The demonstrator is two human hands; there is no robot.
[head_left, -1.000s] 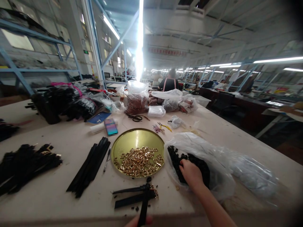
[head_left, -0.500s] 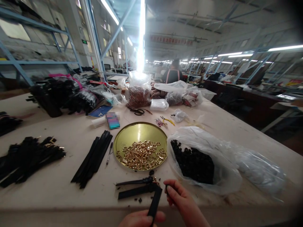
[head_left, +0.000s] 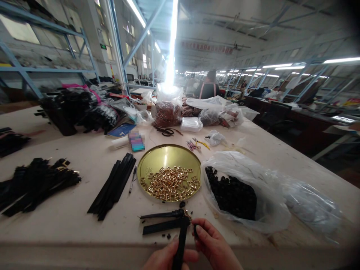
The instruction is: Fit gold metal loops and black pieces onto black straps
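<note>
Apparently part-done | toward left edge of worktop (head_left: 56, 230): gold-fitted straps (head_left: 42, 183) piled | inward: plain straps (head_left: 112, 187), seemingly untouched | near edge: left hand (head_left: 165, 258) pinching strap (head_left: 180, 243); buckles (head_left: 170, 183) remain on tray (head_left: 168, 154) | right hand (head_left: 215, 245) pinching black piece (head_left: 195, 231); more in bag (head_left: 272, 213) rightward

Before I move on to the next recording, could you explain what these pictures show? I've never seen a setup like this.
There is no machine here, just a person's two bare hands. Every picture comes from one camera worn on the head, looking forward and down. The left hand holds a black strap; the right hand pinches a small black piece close to it. On the table lie a gold-coloured tray with shiny metal buckles, a clear plastic bag holding black bits, a pen and black strips.
</note>
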